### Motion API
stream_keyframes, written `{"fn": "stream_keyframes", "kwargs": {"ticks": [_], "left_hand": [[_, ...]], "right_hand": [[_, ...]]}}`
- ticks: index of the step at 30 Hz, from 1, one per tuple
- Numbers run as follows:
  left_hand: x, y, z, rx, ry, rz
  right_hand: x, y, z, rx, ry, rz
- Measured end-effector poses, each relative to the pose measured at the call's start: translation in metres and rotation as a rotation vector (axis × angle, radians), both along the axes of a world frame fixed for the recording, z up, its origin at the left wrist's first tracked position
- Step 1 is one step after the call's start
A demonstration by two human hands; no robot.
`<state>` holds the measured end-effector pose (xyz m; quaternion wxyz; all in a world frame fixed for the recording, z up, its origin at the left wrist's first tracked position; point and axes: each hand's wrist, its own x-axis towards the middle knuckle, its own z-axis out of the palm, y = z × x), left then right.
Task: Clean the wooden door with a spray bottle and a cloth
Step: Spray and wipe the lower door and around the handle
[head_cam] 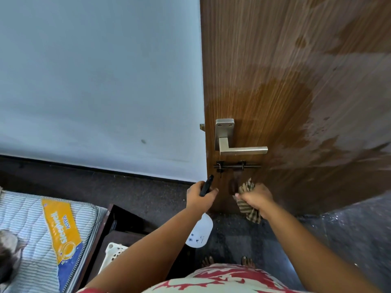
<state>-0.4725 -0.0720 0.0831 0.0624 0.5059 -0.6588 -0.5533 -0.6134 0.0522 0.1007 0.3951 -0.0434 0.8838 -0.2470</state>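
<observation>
The wooden door (296, 70) fills the right half of the view, with dark wet patches above and to the right of its metal lever handle (241, 150). Below the handle is a dark slide bolt (237, 166). My left hand (200, 197) grips the black trigger head of a white spray bottle (200, 231), nozzle pointing at the door just under the bolt. My right hand (257, 198) holds a bunched checked cloth (247, 205) against the door's lower part, right of the nozzle.
A pale blue wall (95, 81) stands left of the door. A mattress (42, 235) on a dark wooden frame lies at the bottom left, with a white basket (114, 253) beside it. Dark floor (349, 240) spreads below; my bare feet show near the door.
</observation>
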Motion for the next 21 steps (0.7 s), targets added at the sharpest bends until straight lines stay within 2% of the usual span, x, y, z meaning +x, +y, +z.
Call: {"fn": "stream_keyframes", "kwargs": {"ticks": [3, 9, 14, 18, 21], "left_hand": [[-0.004, 0.000, -0.002, 0.022, -0.002, -0.055], [-0.016, -0.011, -0.002, 0.037, -0.009, -0.018], [-0.009, -0.015, -0.006, 0.044, -0.032, -0.073], [0.004, -0.019, -0.004, 0.024, -0.011, -0.090], [0.014, -0.022, 0.003, -0.009, 0.005, -0.099]], "right_hand": [[0.004, 0.000, -0.004, 0.231, 0.052, 0.246], [0.016, 0.000, -0.012, 0.108, -0.045, 0.136], [0.015, -0.018, -0.013, -0.303, -0.344, -0.297], [0.023, -0.051, -0.017, -0.550, -0.419, -0.675], [0.032, -0.081, -0.018, -0.604, -0.456, -0.937]]}}
